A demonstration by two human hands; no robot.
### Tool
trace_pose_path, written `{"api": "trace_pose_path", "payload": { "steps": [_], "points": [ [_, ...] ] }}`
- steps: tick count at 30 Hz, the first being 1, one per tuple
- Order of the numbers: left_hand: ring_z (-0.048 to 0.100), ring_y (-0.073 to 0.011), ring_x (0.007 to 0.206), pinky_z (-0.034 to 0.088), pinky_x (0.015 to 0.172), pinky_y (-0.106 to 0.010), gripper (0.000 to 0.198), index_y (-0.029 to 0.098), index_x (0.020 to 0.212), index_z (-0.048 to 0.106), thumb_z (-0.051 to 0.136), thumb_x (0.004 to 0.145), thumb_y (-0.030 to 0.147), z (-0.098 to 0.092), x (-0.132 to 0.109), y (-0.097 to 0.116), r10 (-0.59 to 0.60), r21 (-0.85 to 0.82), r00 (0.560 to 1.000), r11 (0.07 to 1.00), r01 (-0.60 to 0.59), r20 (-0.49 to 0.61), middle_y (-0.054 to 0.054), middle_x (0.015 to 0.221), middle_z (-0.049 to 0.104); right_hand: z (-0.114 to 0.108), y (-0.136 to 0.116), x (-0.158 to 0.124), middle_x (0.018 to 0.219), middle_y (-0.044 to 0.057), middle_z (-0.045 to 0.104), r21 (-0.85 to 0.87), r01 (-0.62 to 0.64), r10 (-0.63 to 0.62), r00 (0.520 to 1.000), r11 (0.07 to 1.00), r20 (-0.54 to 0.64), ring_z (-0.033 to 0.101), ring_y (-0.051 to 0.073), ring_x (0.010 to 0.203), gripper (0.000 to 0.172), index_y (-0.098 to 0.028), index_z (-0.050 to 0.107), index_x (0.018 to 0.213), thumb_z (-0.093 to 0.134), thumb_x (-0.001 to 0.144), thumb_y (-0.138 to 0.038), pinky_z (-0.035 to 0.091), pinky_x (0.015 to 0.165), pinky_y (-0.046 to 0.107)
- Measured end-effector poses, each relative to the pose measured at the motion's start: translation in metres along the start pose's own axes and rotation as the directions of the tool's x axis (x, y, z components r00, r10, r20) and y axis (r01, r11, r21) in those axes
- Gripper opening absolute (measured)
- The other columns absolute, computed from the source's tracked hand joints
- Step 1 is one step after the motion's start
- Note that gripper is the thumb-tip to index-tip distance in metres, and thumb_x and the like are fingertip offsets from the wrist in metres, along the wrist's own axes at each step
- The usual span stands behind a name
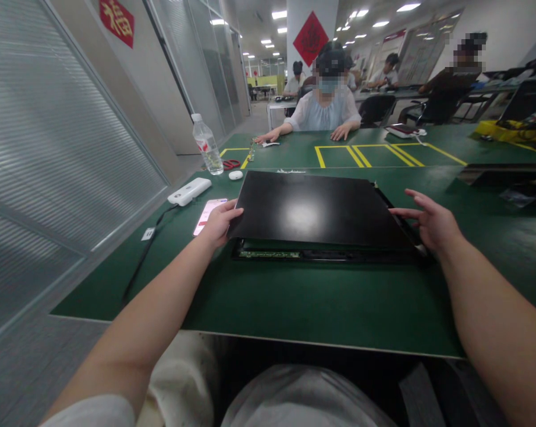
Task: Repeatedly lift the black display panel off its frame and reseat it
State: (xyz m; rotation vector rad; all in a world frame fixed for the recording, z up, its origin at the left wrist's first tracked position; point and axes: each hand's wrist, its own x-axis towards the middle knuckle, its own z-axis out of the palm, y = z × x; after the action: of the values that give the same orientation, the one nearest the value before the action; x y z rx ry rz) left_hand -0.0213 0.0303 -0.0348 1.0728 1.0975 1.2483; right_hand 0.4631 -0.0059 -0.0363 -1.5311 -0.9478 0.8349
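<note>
A thin black screen panel [310, 207] with a bright reflection lies tilted over a black display frame [348, 256]. A green circuit strip [268, 254] shows along the frame's near side, below the panel's raised front edge. My left hand [219, 224] is closed on the panel's left edge, thumb on top and fingers partly hidden. At the right side, my right hand [434, 220] has its fingers stretched and spread. One fingertip reaches the panel's right edge; the lower part of that hand is close to the frame's right corner.
On the green table [316, 308], a phone [209, 214], white power bank [190, 192] with black cable, earbud case [235, 175], bottle [207, 145] and red scissors [231, 164] stand left. A person [325, 107] sits opposite. Dark parts [508, 184] lie right.
</note>
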Motion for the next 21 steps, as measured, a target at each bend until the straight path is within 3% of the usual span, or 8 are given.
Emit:
{"api": "trace_pose_path", "payload": {
  "steps": [7, 13, 21],
  "points": [
    [0.075, -0.0272, 0.095, 0.06, 0.088, -0.039, 0.05, 0.015, 0.113, 0.077, 0.082, 0.063, 0.016, 0.003, -0.002, 0.001, 0.049, -0.023, 0.996, 0.998, -0.051, -0.074, -0.006, 0.1, 0.082, 0.004, -0.009, -0.008, 0.084, 0.004, 0.076, 0.052, -0.042, 0.044, 0.998, 0.998, -0.039, 0.061, 0.03, 0.117, 0.054, -0.034, 0.067, 0.121, 0.06, 0.072, -0.054, 0.024, 0.114, 0.053],
    [0.077, -0.0276, 0.092, 0.061, 0.087, -0.04, 0.04, 0.016, 0.107, 0.079, 0.08, 0.067, 0.013, 0.011, -0.004, -0.005, 0.004, -0.013, 0.999, 1.0, -0.005, -0.052, -0.007, 0.099, 0.083, 0.003, -0.008, -0.007, 0.077, 0.003, 0.071, 0.052, -0.031, 0.034, 0.997, 0.998, -0.064, 0.065, 0.03, 0.11, 0.039, -0.031, 0.071, 0.099, 0.063, 0.067, -0.054, 0.027, 0.116, 0.049],
    [0.077, -0.0253, 0.088, 0.062, 0.085, -0.038, 0.035, 0.016, 0.105, 0.077, 0.079, 0.071, 0.011, 0.015, -0.006, -0.007, -0.026, -0.008, 0.999, 1.0, 0.025, -0.036, -0.007, 0.095, 0.083, 0.0, -0.002, -0.001, 0.079, 0.003, 0.069, 0.039, -0.029, 0.031, 0.998, 0.999, -0.056, 0.066, 0.03, 0.102, 0.036, -0.029, 0.068, 0.092, 0.064, 0.066, -0.054, 0.034, 0.11, 0.051]
  ]
}}
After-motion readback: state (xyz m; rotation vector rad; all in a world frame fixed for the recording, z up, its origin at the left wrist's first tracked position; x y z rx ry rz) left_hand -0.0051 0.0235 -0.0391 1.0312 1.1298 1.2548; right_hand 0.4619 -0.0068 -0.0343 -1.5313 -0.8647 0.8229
